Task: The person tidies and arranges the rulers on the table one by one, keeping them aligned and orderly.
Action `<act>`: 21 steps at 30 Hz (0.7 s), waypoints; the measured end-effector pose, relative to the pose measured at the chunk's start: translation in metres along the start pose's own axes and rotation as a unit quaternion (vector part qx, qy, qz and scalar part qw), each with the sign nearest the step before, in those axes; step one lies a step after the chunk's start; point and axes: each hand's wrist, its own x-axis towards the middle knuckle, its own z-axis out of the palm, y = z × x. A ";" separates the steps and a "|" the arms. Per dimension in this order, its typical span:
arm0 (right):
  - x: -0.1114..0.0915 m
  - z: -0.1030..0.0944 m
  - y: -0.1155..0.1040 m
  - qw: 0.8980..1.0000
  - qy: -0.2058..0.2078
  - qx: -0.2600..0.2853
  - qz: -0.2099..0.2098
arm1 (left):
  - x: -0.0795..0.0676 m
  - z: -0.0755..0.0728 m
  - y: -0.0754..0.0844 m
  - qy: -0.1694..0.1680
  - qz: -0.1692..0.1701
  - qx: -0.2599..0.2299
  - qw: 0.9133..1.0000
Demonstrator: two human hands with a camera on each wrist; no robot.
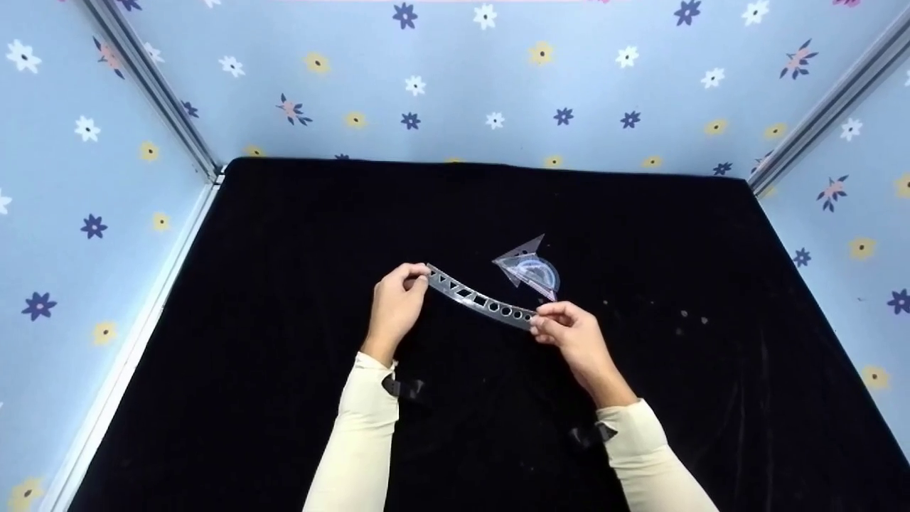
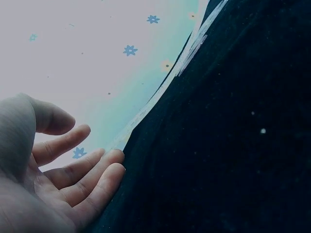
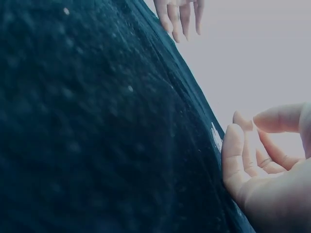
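Observation:
A clear, curved stencil ruler [image 1: 475,299] with a row of cut-out shapes stretches between my two hands, sloping down to the right. My left hand [image 1: 399,302] pinches its upper left end between thumb and fingers. At the lower right end, my right hand [image 1: 572,334] pinches it the same way. Just beyond the right hand lie a clear set square [image 1: 525,249] and a protractor [image 1: 544,274], overlapping each other. Both wrist views show the left hand [image 2: 73,179] and right hand [image 3: 267,160] up close, but the ruler cannot be made out there.
Black cloth [image 1: 284,249] covers the table. Flowered blue panels [image 1: 455,78] stand at the back and on both sides, with metal rails [image 1: 156,92] at the corners. A few pale specks [image 1: 693,316] lie on the cloth at the right.

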 end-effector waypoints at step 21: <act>-0.018 -0.003 0.001 0.996 -0.068 -0.063 0.009 | 0.000 0.008 -0.003 -0.001 0.030 -0.011 0.999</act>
